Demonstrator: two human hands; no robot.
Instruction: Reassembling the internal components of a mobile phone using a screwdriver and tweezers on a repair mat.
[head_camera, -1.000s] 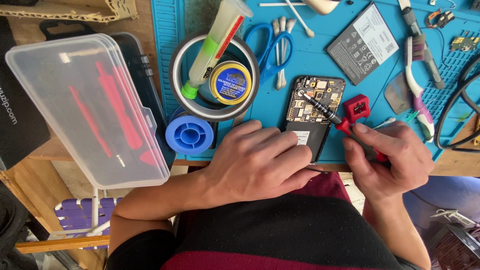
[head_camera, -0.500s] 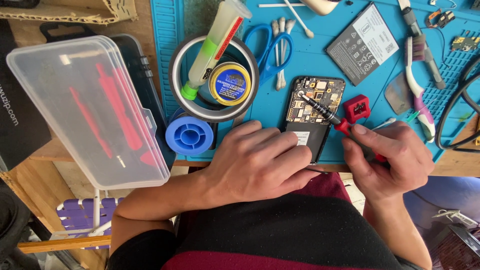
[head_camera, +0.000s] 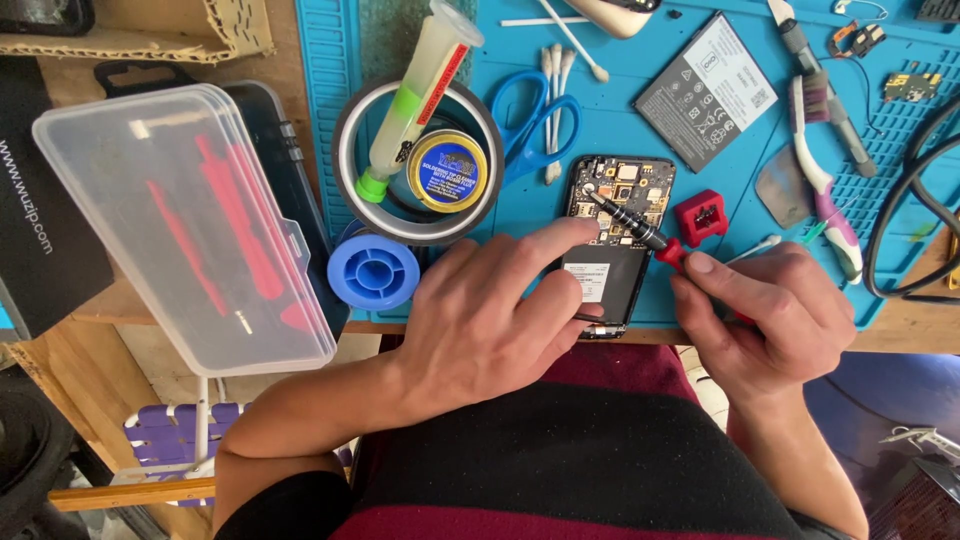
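An opened black phone (head_camera: 618, 215) with its circuit board bare lies on the blue work mat (head_camera: 620, 130) near the front edge. My left hand (head_camera: 490, 310) rests on the phone's lower half, the index finger stretched over its middle, holding it down. My right hand (head_camera: 765, 315) grips a small red-handled screwdriver (head_camera: 640, 228). Its dark shaft slants up and left, with the tip on the upper left part of the board.
A red square block (head_camera: 700, 216) sits just right of the phone. A phone battery (head_camera: 712, 92), blue scissors (head_camera: 535, 120), cotton swabs (head_camera: 555, 95), a tape ring holding a syringe (head_camera: 418, 95) and round tin (head_camera: 447, 170), a blue spool (head_camera: 372, 272), pliers and a clear tool case (head_camera: 190, 225) surround it.
My left index finger has stretched further up over the phone. The screwdriver stays on the upper left of the board with hardly any shift.
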